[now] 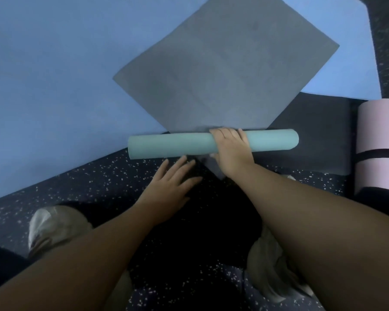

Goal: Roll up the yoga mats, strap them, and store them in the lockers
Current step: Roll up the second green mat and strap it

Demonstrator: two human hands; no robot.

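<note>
Blue mat (pixel 54 75) lies flat beyond the teal roll (pixel 171 145). Grey mat (pixel 222 72) lies flat, angled, touching the roll's far side. Teal roll: tightly wound, smooth cylinder. Right hand (pixel 230 149) grips it, fingers curled over. Left hand (pixel 169 182), fingers straight, just before the roll.

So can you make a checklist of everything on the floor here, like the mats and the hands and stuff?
Surface: dark speckled floor.
Job's things: teal roll, no strap seen on it; grey mat flat, joined to the roll; pink roll with a dark strap; blue mat flat; black mat flat.
Clutter: nothing seen.
Hands: right hand grips the teal roll; left hand open, fingers spread just short of the roll.
Cables: nothing seen.
Surroundings: person's shoes; no lockers in view.
</note>
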